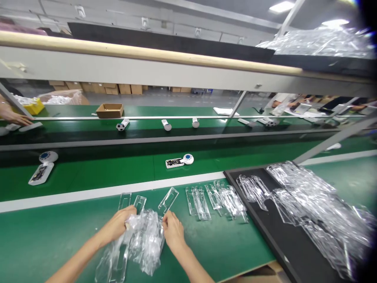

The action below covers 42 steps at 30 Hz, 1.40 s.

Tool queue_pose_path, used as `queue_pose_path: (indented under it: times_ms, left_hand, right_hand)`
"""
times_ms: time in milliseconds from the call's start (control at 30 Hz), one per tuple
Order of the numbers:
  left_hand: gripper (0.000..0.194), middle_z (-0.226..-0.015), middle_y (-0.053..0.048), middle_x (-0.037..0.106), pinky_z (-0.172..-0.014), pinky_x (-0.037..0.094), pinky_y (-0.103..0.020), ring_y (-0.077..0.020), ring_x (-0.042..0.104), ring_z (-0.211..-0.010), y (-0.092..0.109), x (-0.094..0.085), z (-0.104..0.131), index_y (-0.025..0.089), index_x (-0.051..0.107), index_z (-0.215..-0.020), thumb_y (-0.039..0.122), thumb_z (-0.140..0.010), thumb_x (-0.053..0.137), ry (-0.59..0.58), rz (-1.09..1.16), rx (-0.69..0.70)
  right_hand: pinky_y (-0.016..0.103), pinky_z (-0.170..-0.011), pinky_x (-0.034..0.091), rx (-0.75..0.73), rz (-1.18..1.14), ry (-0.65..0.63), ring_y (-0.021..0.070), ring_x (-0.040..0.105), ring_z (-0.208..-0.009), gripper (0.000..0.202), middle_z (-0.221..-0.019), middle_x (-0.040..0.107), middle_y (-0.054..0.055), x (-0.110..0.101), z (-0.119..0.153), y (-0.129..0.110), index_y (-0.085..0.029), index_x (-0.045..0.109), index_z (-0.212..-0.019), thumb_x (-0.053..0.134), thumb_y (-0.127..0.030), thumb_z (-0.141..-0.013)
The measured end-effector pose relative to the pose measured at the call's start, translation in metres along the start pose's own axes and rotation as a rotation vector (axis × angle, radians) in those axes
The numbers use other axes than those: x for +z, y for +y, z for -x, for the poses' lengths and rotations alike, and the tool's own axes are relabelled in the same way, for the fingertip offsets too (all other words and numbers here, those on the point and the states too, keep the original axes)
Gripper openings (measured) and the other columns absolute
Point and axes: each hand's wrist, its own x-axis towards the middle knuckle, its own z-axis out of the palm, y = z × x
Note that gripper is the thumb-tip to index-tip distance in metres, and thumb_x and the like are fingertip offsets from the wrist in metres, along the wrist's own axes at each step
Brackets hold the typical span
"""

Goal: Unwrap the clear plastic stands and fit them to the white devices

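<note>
Crumpled clear plastic bags (pixel 147 243) lie bunched between my two hands on the green worktop. My left hand (pixel 121 223) is closed on the left edge of the bunch, its fingertips partly hidden. On the other side, my right hand (pixel 173 230) pinches at the upper right edge of the plastic. A tilted clear plastic frame (pixel 171 197) lies just beyond my right fingertips; whether they touch is unclear. Two more clear frames, one of them an upright-looking frame (pixel 140 202), stick out past my left hand. Another clear frame (pixel 119 263) is below it.
Rows of clear frames (pixel 198 202) lie to the right, beside a black tray (pixel 271 228) heaped with more. On the green belt ahead sit white devices with round heads (pixel 188 158). A metal strut (pixel 335 141) slants at right. A co-worker's hand (pixel 16 117) is far left.
</note>
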Motion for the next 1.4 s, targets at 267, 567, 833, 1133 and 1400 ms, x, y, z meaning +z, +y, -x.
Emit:
queue_pose_path:
  times_ms: [267, 567, 833, 1133, 1400]
  left_hand:
    - [0.027, -0.074, -0.003, 0.058, -0.062, 0.031, -0.026, -0.0184, 0.054, -0.073, 0.0, -0.004, 0.004, 0.018, 0.046, -0.062, -0.004, -0.053, 0.033, -0.171, -0.343, 0.094]
    - [0.037, -0.086, -0.004, 0.061, -0.07, 0.035, -0.031, -0.0204, 0.051, -0.08, 0.0, 0.019, 0.007, 0.016, 0.052, -0.075, -0.011, -0.06, 0.032, -0.148, -0.49, 0.177]
    - [0.036, -0.084, -0.004, 0.06, -0.068, 0.034, -0.03, -0.0196, 0.051, -0.077, -0.001, 0.016, 0.012, 0.016, 0.051, -0.075, -0.012, -0.063, 0.033, -0.09, -0.464, 0.176]
    - [0.039, -0.108, -0.006, 0.058, -0.081, 0.04, -0.027, -0.0183, 0.054, -0.098, -0.002, 0.004, 0.039, 0.02, 0.05, -0.085, -0.009, -0.069, 0.029, 0.208, -0.175, 0.222]
    - [0.036, -0.125, -0.003, 0.053, -0.073, 0.048, -0.026, -0.0174, 0.059, -0.093, 0.047, -0.028, 0.047, 0.023, 0.06, -0.083, 0.001, -0.066, 0.036, 0.197, -0.102, 0.1]
  right_hand:
    - [0.024, -0.075, 0.04, -0.104, -0.024, -0.08, 0.0167, 0.063, -0.089, 0.027, -0.097, 0.065, 0.003, -0.009, -0.01, -0.001, -0.024, 0.063, -0.101, 0.048, -0.013, -0.081]
    - [0.036, -0.08, 0.044, -0.053, 0.055, -0.144, 0.0298, 0.063, -0.096, 0.045, -0.106, 0.064, 0.015, 0.0, -0.028, -0.048, -0.019, 0.061, -0.109, 0.073, -0.034, -0.069]
    - [0.025, -0.068, 0.043, -0.106, -0.078, -0.154, 0.0217, 0.066, -0.083, 0.014, -0.08, 0.071, 0.009, 0.008, -0.033, -0.043, -0.017, 0.069, -0.07, 0.059, -0.009, -0.073]
    - [0.019, -0.057, 0.04, -0.218, -0.407, -0.038, 0.01, 0.056, -0.055, 0.014, -0.055, 0.056, -0.005, -0.042, -0.005, -0.016, -0.018, 0.057, -0.067, 0.051, -0.008, -0.075]
    - [0.02, -0.055, 0.035, -0.316, -0.507, -0.018, 0.0092, 0.048, -0.056, 0.014, -0.057, 0.05, -0.006, -0.087, 0.022, -0.03, -0.02, 0.049, -0.063, 0.053, -0.013, -0.076]
